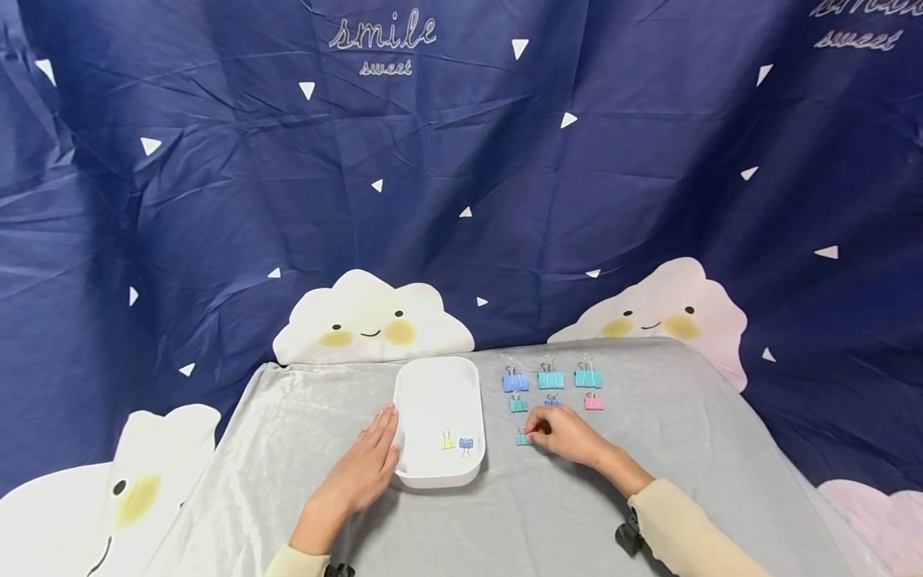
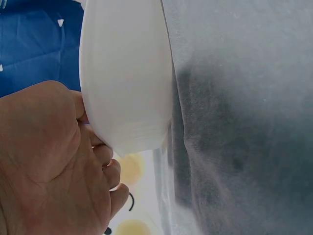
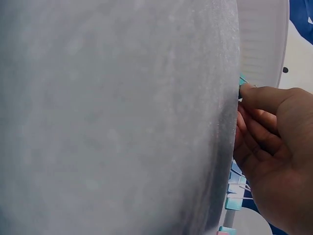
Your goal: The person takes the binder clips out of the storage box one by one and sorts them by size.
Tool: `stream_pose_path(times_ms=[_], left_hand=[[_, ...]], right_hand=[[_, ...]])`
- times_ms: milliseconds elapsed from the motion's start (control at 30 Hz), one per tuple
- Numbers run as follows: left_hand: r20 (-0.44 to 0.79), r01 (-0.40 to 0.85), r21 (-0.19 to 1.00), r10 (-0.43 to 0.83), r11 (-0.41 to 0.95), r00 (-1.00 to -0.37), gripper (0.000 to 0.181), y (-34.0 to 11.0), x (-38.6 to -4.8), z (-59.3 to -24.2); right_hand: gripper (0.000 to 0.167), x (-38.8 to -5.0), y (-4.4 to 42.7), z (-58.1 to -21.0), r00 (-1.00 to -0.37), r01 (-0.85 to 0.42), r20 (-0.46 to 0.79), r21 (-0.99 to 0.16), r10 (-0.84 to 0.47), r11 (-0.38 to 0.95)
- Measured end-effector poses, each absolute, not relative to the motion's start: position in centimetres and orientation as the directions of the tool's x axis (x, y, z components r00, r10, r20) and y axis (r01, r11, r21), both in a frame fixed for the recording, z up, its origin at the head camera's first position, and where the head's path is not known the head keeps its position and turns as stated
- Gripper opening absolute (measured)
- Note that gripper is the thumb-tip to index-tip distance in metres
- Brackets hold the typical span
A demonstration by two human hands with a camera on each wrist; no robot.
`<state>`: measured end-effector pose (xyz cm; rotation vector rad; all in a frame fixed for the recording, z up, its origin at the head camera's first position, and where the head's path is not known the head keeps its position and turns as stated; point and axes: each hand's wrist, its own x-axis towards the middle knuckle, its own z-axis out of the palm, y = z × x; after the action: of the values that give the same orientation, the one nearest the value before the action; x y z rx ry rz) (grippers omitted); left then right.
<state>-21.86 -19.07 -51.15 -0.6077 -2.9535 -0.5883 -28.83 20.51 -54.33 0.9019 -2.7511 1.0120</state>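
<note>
My left hand (image 1: pixel 366 463) lies along the left wall of a white rectangular tray (image 1: pixel 436 482), its fingers extended and touching the side. In the left wrist view the tray's outer wall (image 2: pixel 127 78) stands beside the hand. A yellow binder clip (image 1: pixel 448 440) and a blue binder clip (image 1: pixel 466 443) lie inside, near the tray's front. To the right of the tray, my right hand (image 1: pixel 566 434) pinches a small teal binder clip (image 1: pixel 521 438) between thumb and fingertips, low at the cloth. The right wrist view shows that clip (image 3: pixel 241 87) partly hidden by the thumb.
Behind the right hand, large blue (image 1: pixel 515 382) and teal clips (image 1: pixel 551 380) form a back row. A smaller teal clip (image 1: pixel 518 405), a partly covered blue clip (image 1: pixel 553 399) and a pink clip (image 1: pixel 594 402) stand before them. Grey cloth (image 1: pixel 461 533) covers the table.
</note>
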Motion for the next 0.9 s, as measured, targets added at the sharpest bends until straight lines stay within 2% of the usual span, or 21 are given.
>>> stream_pose_path(times_ms=[200, 700, 900], left_hand=[[0.198, 0.427, 0.367, 0.38, 0.826, -0.904, 0.059, -19.3, -22.0, -51.9], [0.167, 0.399, 0.357, 0.363, 0.844, -0.917, 0.058, -19.2, -22.1, -51.7], [0.122, 0.377, 0.355, 0.357, 0.855, -0.926, 0.059, -19.0, -21.8, -51.0]], right_hand=[[0.006, -28.8, 20.7, -54.4, -0.831, -0.531, 0.239, -0.61, -0.503, 0.588], [0.005, -28.7, 20.7, -53.1, -0.839, -0.512, 0.219, -0.631, -0.498, 0.583], [0.009, -29.0, 20.8, -51.5, -0.812, -0.566, 0.274, -0.585, -0.515, 0.581]])
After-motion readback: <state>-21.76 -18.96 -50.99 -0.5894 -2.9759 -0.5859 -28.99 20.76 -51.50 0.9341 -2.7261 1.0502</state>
